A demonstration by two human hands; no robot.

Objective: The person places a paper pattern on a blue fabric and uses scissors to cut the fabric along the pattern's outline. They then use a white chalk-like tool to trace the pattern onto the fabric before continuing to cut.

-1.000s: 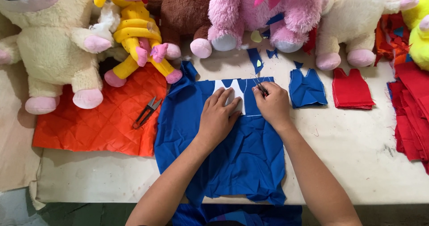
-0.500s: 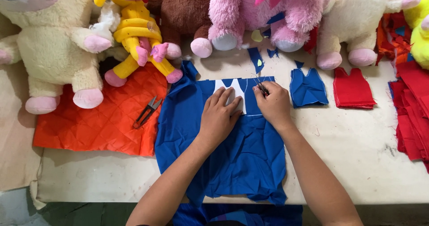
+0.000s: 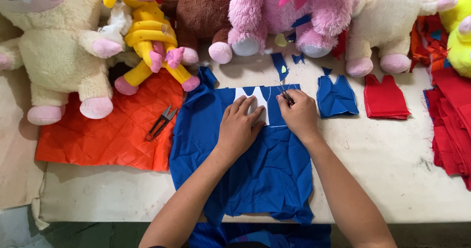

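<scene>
A sheet of blue fabric point(image 3: 255, 164) lies spread on the white table point(image 3: 392, 159) and hangs over its near edge. On its far end sits a white vest-shaped paper template point(image 3: 259, 100). My left hand point(image 3: 240, 128) lies flat on the template, pressing it onto the cloth. My right hand point(image 3: 299, 113) pinches a thin dark marking tool point(image 3: 287, 97) whose tip touches the fabric at the template's right edge.
Small thread snips point(image 3: 162, 121) lie on an orange quilted sheet point(image 3: 108, 135) to the left. Cut blue vest pieces point(image 3: 336, 97) and red vest pieces point(image 3: 385, 97) sit to the right, with a red fabric stack point(image 3: 451, 125) beyond. Plush toys point(image 3: 289, 12) line the far edge.
</scene>
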